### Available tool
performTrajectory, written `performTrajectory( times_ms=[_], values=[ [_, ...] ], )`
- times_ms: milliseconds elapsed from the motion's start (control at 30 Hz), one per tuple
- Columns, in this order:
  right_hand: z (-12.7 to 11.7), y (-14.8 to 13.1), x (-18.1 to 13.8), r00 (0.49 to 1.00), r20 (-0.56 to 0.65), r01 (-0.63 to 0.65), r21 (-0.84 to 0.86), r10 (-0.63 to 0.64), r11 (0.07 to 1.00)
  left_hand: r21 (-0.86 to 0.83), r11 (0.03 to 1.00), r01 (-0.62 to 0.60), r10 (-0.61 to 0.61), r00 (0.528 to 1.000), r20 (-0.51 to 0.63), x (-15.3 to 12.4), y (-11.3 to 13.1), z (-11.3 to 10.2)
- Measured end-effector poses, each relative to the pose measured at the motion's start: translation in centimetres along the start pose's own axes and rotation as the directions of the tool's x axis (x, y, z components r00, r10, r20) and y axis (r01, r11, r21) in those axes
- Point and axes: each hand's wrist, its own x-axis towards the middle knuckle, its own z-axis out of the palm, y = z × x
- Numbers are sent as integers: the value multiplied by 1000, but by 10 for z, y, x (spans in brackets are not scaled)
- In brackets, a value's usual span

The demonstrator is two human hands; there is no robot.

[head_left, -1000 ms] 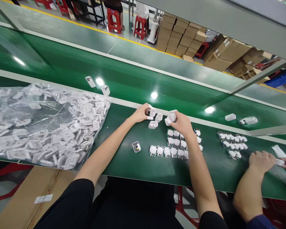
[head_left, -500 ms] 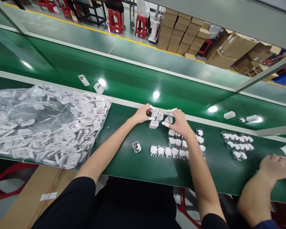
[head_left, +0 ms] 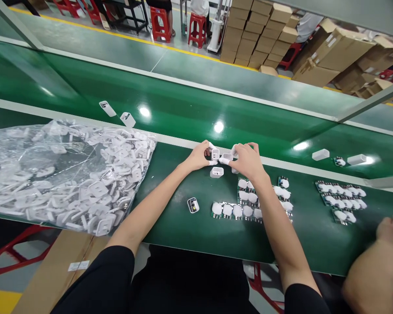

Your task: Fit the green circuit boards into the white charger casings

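Observation:
My left hand (head_left: 199, 156) pinches a small white charger housing (head_left: 215, 153) at the far edge of the green bench (head_left: 170, 218). My right hand (head_left: 247, 159) is closed on another white housing (head_left: 227, 158) right beside it, the two hands almost touching. A third housing (head_left: 216, 172) lies open side up just below them. Rows of small circuit boards with white caps (head_left: 236, 210) sit under my right forearm. One assembled housing with visible insides (head_left: 193, 205) lies alone near my left forearm.
A clear plastic bag (head_left: 62, 170) full of white plug covers fills the left of the bench. Housings (head_left: 321, 154) ride the green conveyor belt (head_left: 183, 109) behind. More capped boards (head_left: 342, 196) lie at right, near a co-worker's hand (head_left: 391, 231). Cardboard boxes (head_left: 258, 35) are stacked beyond.
My right hand has moved left and brought its housing beside the one in my left hand. The co-worker's hand has drawn back to the right. The two loose parts on the belt drifted left.

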Motion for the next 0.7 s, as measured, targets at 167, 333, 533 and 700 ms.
performTrajectory(
  times_ms=[167, 333, 533, 700],
  values=[
    [-4, -1, -4, 1000, 4, 12, -19, -12, 1000, -27, 1000, -3, 3, 1000, 4, 0, -3, 0],
    [-2, -7, -3, 999, 26, -20, -4, 20, 1000, -9, 1000, 1, 0, 999, 32, 0, -5, 0],
    [-18, -1, -23, 990, -18, -136, 88, 138, 987, 48, 998, -43, 40, 997, 72, 1, -4, -1],
    [-33, 29, -54, 981, 103, -182, 236, 162, 955, 95, 993, -74, 65, 993, 94, 2, -6, 0]
  ],
)
